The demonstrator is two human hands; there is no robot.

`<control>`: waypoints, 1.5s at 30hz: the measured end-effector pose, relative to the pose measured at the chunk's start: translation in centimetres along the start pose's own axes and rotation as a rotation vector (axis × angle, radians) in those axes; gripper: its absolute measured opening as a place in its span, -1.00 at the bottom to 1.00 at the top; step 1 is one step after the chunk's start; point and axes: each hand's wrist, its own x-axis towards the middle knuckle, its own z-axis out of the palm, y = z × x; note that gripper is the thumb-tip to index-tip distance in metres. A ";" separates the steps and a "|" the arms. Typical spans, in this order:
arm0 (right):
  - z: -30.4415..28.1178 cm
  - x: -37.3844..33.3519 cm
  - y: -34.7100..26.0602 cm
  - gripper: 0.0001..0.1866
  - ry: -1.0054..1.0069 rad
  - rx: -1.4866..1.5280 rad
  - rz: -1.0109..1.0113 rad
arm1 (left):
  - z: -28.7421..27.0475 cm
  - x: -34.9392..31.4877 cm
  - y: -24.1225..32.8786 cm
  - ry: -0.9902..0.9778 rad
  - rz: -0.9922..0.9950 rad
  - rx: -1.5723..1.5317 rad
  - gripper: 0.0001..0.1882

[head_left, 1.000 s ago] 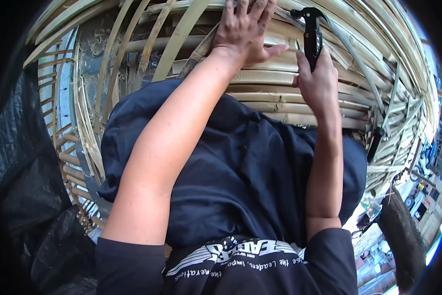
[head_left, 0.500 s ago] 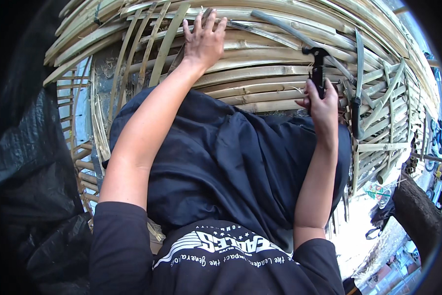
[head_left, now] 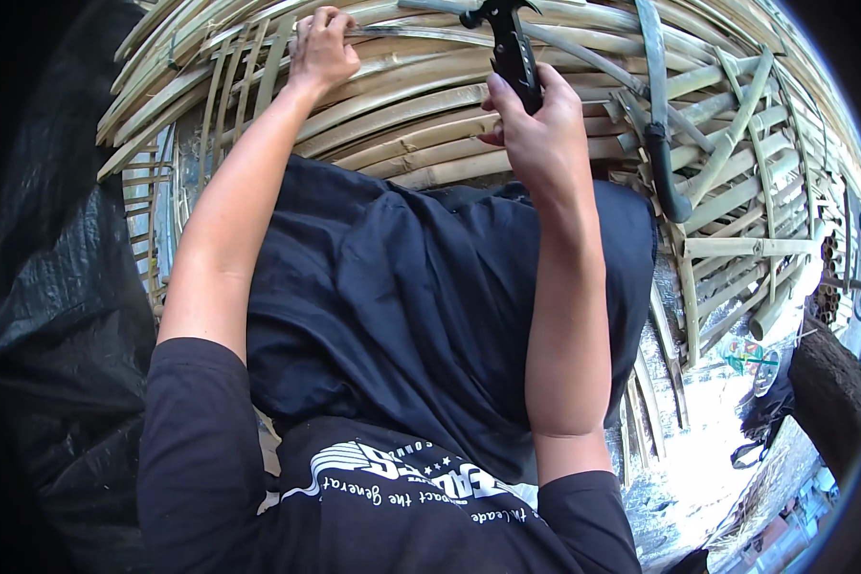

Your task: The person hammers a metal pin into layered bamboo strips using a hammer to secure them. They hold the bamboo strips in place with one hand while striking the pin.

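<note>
My right hand (head_left: 545,124) is wrapped round the handle of a black hammer-headed hand tool (head_left: 513,48), held up over the bamboo slats with its head pointing away from me. Off to the left, my left hand (head_left: 323,53) rests on the far slats with its fingers bent. They close at the left end of a thin bamboo strip (head_left: 421,34), though the fingertips are partly hidden. Beneath both hands lie long, pale split-bamboo slats (head_left: 392,105), laid side by side.
A long blade with a black handle (head_left: 662,158) lies on the slats to the right. Near it, a long grey rod (head_left: 593,59) lies slantwise. Crossed bamboo lattice (head_left: 737,206) stands further right. Dark plastic sheeting (head_left: 67,287) hangs at left; dark cloth (head_left: 402,287) covers my lap.
My right hand has raised the hammer-headed tool away from me and leftward. My left hand has shifted left, its spread fingers now curled. The whole view has also shifted somewhat.
</note>
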 end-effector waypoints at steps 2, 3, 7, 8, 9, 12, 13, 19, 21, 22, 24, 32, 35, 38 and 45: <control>-0.2 0.0 -0.4 -0.78 0.011 0.011 -0.006 | 0.6 0.6 -0.5 0.011 -0.001 -0.015 -0.58; -0.4 0.0 -0.7 -0.77 0.017 0.037 -0.011 | 0.9 0.9 -0.4 0.000 0.024 0.007 -0.58; -0.7 0.0 -0.9 -0.77 0.015 0.073 -0.043 | 0.9 2.2 -2.3 -0.089 0.079 -0.004 -0.59; -0.6 -0.1 -1.0 -0.77 0.014 0.078 -0.043 | 0.9 2.4 -3.0 -0.071 0.135 -0.021 -0.59; -0.7 -0.1 -1.0 -0.77 0.011 0.066 -0.038 | 1.0 2.4 -2.9 -0.071 0.136 -0.024 -0.59; -0.7 -0.1 -0.9 -0.78 0.005 0.044 -0.030 | 1.1 2.5 -3.0 -0.110 0.109 0.077 -0.57; -0.6 -0.1 -1.0 -0.78 0.000 0.036 -0.028 | 1.0 2.6 -3.2 -0.124 0.074 0.101 -0.56; -0.2 -0.3 -1.5 -0.79 0.006 0.034 -0.033 | -0.6 2.5 -1.5 -0.091 -0.009 0.173 -0.62; -0.3 -0.2 -1.3 -0.79 0.009 0.018 -0.046 | -1.7 2.8 0.4 -0.044 -0.037 0.163 -0.66; -1.1 -0.1 -0.7 -0.79 0.023 -0.019 -0.055 | -2.6 3.3 3.7 -0.302 -0.199 0.106 -0.44; -1.0 -0.2 -1.0 -0.79 0.020 -0.003 -0.054 | -5.8 4.9 4.2 -0.556 -0.360 0.085 -0.05; -0.4 -0.2 -1.2 -0.78 0.021 0.028 -0.056 | -3.5 3.1 -2.0 0.057 -0.044 0.093 -0.75; -0.5 -0.3 -1.3 -0.77 0.040 0.023 -0.049 | -4.8 2.8 -2.6 0.066 -0.002 0.075 -0.71; -0.7 0.1 -1.1 -0.75 0.057 0.008 -0.097 | -6.9 2.4 -2.6 0.243 0.000 0.000 -0.68; -0.9 0.7 -2.1 -0.76 0.101 0.139 -0.080 | -11.7 2.2 -4.5 0.247 -0.101 0.025 -0.69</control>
